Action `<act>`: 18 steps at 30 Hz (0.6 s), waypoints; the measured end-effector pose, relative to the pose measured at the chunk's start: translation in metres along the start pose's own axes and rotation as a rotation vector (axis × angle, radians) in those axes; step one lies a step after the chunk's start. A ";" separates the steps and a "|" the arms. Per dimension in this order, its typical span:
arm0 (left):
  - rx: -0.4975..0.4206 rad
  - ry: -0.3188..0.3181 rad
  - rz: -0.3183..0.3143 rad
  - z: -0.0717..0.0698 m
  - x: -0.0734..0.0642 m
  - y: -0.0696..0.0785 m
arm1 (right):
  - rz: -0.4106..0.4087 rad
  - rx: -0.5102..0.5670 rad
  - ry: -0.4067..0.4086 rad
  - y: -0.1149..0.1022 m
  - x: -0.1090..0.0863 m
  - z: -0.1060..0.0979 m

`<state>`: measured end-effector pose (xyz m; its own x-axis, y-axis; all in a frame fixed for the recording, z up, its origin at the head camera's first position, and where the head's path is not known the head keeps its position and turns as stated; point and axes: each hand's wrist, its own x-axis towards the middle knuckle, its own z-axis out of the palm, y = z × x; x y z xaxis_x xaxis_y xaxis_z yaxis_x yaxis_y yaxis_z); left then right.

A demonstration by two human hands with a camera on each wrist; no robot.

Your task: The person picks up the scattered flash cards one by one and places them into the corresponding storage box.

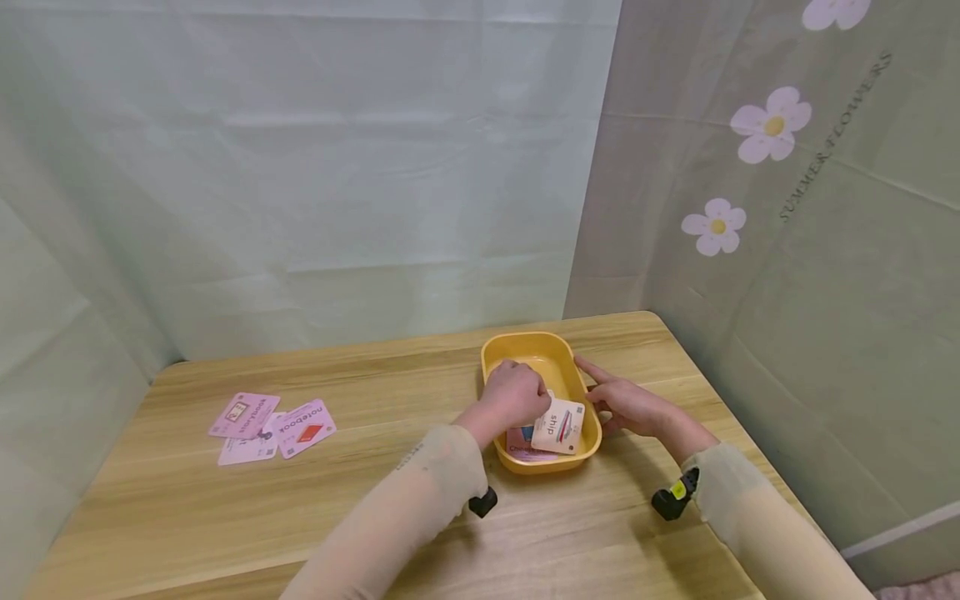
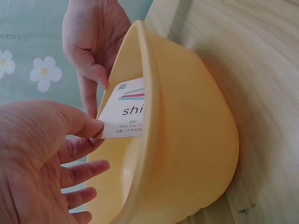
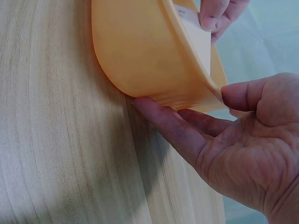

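Note:
A yellow plastic bin (image 1: 546,468) stands on the wooden table. My left hand (image 1: 516,393) reaches over it and pinches the corner of a white flashcard (image 1: 559,425) printed "ship" between thumb and forefinger; in the left wrist view the other fingers spread over the bin. Under that card, a pink card (image 1: 517,446) lies in the bin, partly covered. On the bin's right side is my right hand (image 1: 628,403). The right wrist view shows its thumb (image 3: 243,95) at the rim and its fingers against the outer wall, gripping the side.
Several pink flashcards lie overlapping at the table's left, among them a "notebook" card (image 1: 304,428) and a "storybook" card (image 1: 244,415). Pale curtains (image 1: 337,167) hang behind the table (image 1: 390,375) and along its right side. Each wrist wears a small black camera (image 1: 672,498).

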<state>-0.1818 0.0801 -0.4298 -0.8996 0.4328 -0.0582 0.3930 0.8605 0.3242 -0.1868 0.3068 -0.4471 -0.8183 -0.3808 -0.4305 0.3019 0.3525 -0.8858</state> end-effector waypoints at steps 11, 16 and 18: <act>0.099 0.006 0.017 0.005 0.001 0.003 | -0.006 -0.010 -0.001 0.001 0.000 0.000; 0.122 -0.006 0.008 0.006 0.000 0.003 | -0.007 -0.010 0.003 0.002 0.000 0.000; 0.125 -0.006 0.013 0.006 -0.001 0.002 | -0.005 -0.010 0.005 0.001 0.000 0.000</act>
<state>-0.1789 0.0832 -0.4346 -0.8934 0.4451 -0.0608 0.4253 0.8816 0.2045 -0.1863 0.3071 -0.4485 -0.8223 -0.3784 -0.4250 0.2928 0.3590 -0.8862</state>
